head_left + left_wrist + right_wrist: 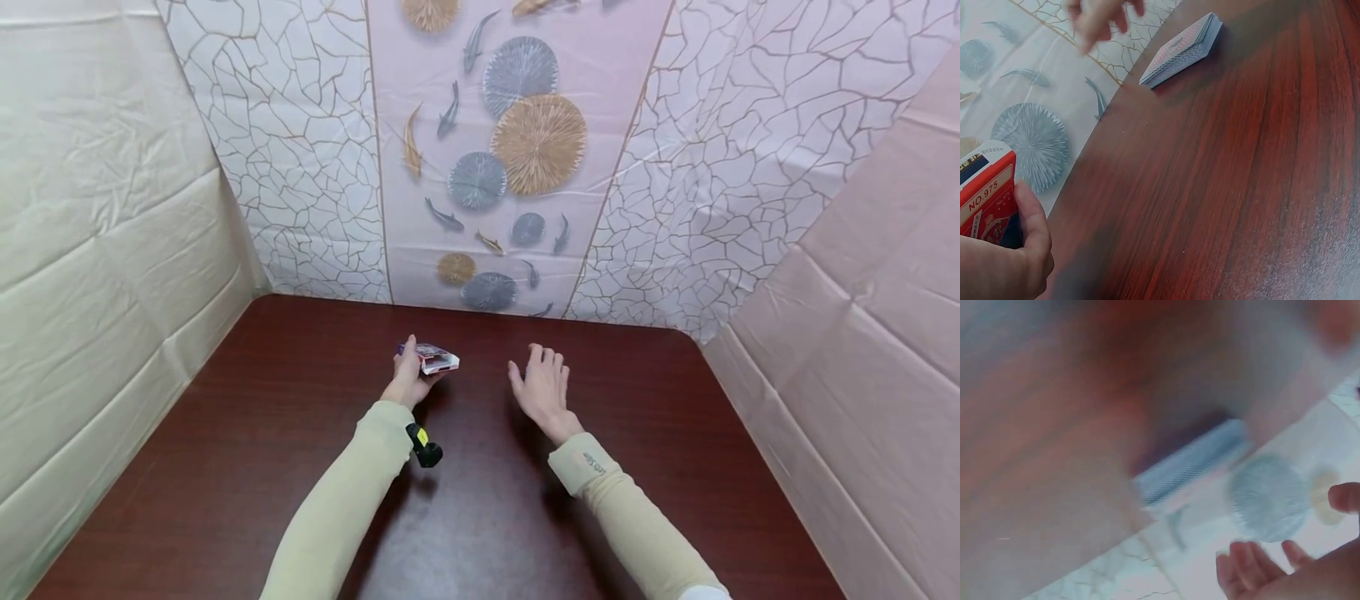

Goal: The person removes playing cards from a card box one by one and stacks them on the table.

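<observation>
A red-and-white cardboard box [986, 195] was gripped by the left hand [407, 377] above the red-brown wooden table [480, 517], while the right hand [544, 392] was held, fingers parted, near a pink-topped rectangular card deck [1182, 51] laid there.

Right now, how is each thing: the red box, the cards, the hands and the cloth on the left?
Red box: held; white flap showing at one end, so probably open
Card deck: stacked, lying on the table, not held
Left hand: gripping the red box
Right hand: holding nothing, apart from the cards
Left cloth: hanging, creased
</observation>
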{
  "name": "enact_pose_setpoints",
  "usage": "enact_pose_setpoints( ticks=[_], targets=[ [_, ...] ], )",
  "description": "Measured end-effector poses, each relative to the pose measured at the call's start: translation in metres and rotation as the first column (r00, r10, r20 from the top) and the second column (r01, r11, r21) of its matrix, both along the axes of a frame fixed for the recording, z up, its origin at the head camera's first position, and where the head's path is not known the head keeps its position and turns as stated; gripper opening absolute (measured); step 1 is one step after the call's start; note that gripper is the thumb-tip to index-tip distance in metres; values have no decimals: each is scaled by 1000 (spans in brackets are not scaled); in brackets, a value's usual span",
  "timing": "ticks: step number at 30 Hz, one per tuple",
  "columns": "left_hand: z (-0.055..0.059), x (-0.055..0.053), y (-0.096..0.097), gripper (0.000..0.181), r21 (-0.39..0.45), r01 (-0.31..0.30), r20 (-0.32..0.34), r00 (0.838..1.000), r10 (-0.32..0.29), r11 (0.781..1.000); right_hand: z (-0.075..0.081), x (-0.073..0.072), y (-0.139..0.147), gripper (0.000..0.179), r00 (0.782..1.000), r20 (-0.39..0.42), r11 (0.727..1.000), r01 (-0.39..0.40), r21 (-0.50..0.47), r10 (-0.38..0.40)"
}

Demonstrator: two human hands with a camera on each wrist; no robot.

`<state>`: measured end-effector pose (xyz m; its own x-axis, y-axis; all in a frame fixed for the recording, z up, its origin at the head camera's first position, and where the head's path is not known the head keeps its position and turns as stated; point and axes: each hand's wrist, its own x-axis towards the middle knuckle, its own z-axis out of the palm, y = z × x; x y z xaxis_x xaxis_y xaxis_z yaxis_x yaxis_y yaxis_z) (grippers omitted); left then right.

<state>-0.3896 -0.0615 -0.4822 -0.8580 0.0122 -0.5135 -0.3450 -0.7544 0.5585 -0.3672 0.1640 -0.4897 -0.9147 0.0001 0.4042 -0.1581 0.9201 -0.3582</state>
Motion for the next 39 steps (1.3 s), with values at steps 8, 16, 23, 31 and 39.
enact_pose_setpoints(
  ticks=[8,16,23,31,39],
  targets=[
    [-1,1,11,76,-14,4,-23,1000,-4,1000,21,13,-35,49,956,54,954,-283,-102,289],
    [0,-3,18,77,11,-1,-43,999,2,1000,26,20,-60,43,881,116,887,-448,-113,459],
    [-2,-5,19,79,5,0,-54,999,0,1000,23,18,-68,36,878,161,893,-444,-74,450],
    [-5,-5,25,79,-23,13,-93,996,-15,1000,23,15,-76,46,865,205,888,-458,-53,458],
    [-4,-4,30,79,-44,31,-105,994,-36,999,23,11,-82,54,877,252,906,-423,4,408]
  ],
)
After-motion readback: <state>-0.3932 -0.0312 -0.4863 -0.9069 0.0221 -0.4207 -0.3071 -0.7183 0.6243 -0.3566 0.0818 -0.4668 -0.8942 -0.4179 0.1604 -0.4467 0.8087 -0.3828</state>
